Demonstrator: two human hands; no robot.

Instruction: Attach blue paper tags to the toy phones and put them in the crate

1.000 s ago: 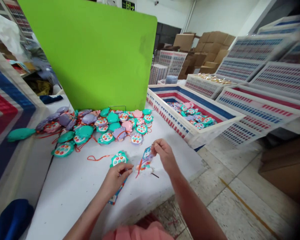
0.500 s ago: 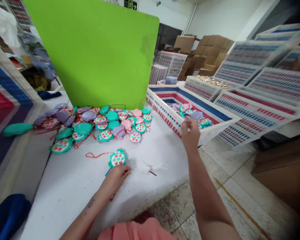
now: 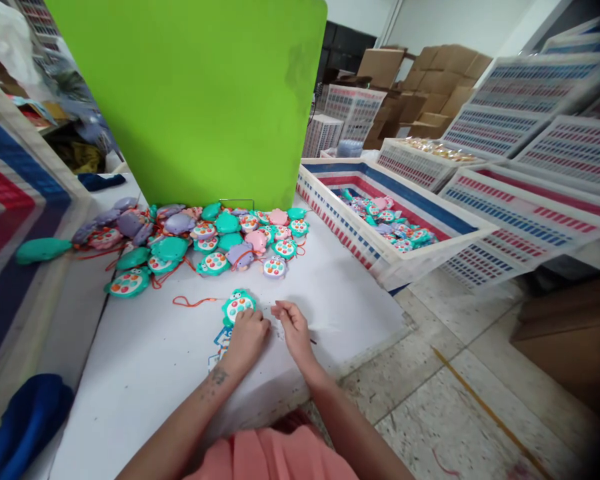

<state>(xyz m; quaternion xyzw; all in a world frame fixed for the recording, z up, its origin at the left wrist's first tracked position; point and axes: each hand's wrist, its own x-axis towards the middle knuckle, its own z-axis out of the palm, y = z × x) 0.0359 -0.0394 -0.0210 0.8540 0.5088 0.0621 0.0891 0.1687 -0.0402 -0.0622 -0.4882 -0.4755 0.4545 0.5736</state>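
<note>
A teal toy with colored buttons [image 3: 239, 305] lies face up on the white table, its orange cord [image 3: 194, 302] stretched to the left. Over the toy's lower edge is my left hand [image 3: 250, 333], fingers curled; what they pinch, if anything, is hidden. My right hand [image 3: 294, 328] is just to the right, thumb and fingers pressed together, with anything between them too small to name. Blue and white printed stickers [image 3: 223, 339] lie partly under my left wrist. A heap of teal, purple and pink toys [image 3: 227, 241] spreads across the back of the table.
A green panel [image 3: 195, 100] stands behind the heap. To the right is a white crate [image 3: 380, 257] with a striped lining and toys inside. More crates [image 3: 525, 220] are stacked farther right. Dark blue cloth [image 3: 25, 420] lies at the lower left.
My right hand has come back from the crate's near edge to beside my left hand. My left hand has shifted slightly up and right, onto the toy's lower edge.
</note>
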